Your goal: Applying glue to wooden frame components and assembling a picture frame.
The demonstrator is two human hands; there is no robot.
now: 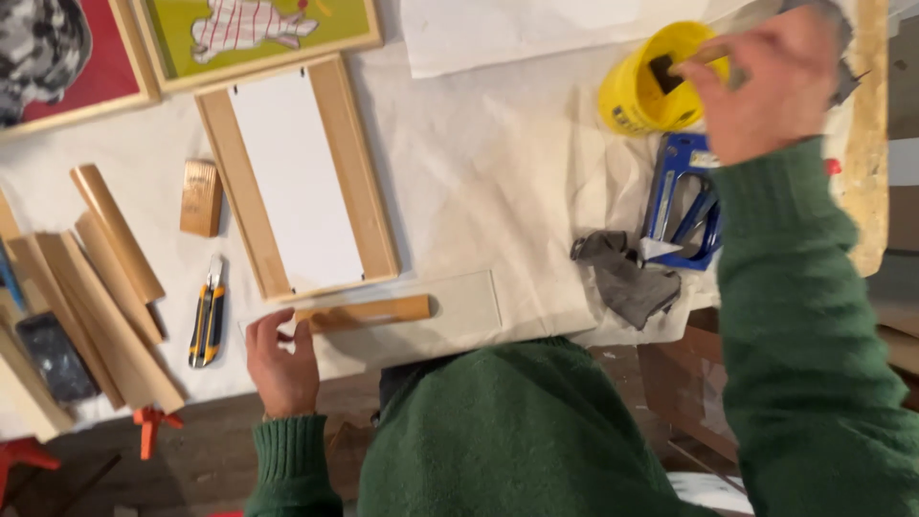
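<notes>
My left hand [280, 356] rests at the near table edge, fingertips pressing the left end of a short wooden strip [369, 312] that lies on a clear glass pane [469, 308]. My right hand [771, 81] is raised at the far right, fingers closed on the wooden handle of a brush [691, 63] whose dark head dips into a yellow bucket [637, 101]. Behind the strip lies a three-sided wooden frame [352, 168] around a white board [297, 182].
A yellow-black utility knife [207, 321], a small wooden block [201, 196] and several wooden mouldings [100, 287] lie at left. A grey rag [627, 278] and a blue tool [684, 201] sit at right. Two framed pictures [258, 29] stand at the back.
</notes>
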